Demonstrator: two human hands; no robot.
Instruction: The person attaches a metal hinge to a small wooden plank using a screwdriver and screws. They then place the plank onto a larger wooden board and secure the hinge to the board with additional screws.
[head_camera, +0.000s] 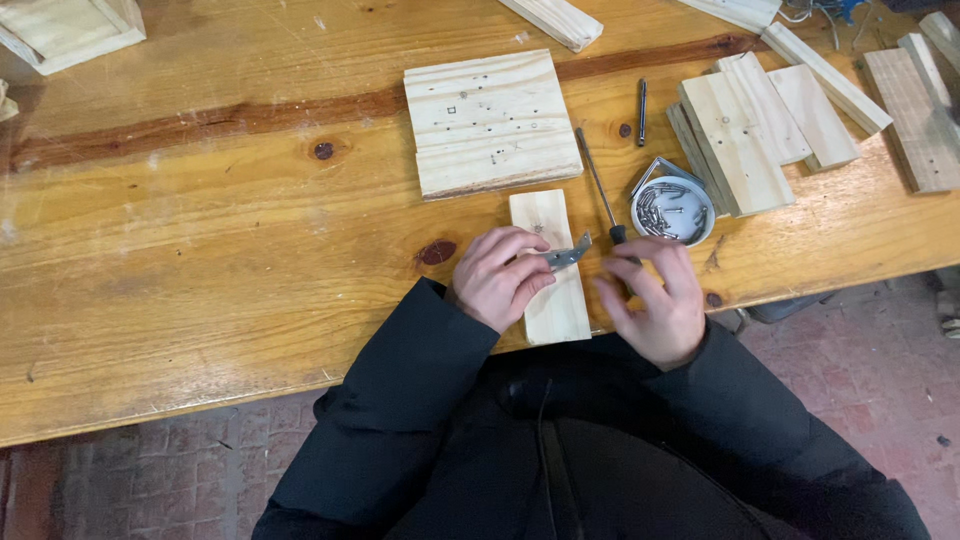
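Pinning a small metal bracket (566, 253) against the narrow pine block (549, 266), our left hand (498, 277) curls its fingers closed around the bracket's near end, so the bent plate sits across the block's right edge and cannot slide. The block lies lengthwise toward us at the near edge of the wooden workbench (200, 250), close enough that both forearms can rest over the table's lip.

Our right hand (655, 300) hovers just beside the block with fingers loosely spread and slightly blurred; we cannot tell whether it pinches anything small between them. It sits right at the handle end of the screwdriver (600, 192), whose thin shaft runs away from us between the block and the round white dish of screws (673, 210) — tool and fasteners both within a short reach of that hand.

Beyond the block rests a wider square board (492, 122) marked with old screw holes, touching or nearly touching the block's far end. To the right, a stack of pine offcuts (760, 125) lies fanned beside the dish, with a loose dark bit or rod (642, 112) near it. More strips (555, 20) sit along the far edge — spare stock kept out of the working area, as we judge it.
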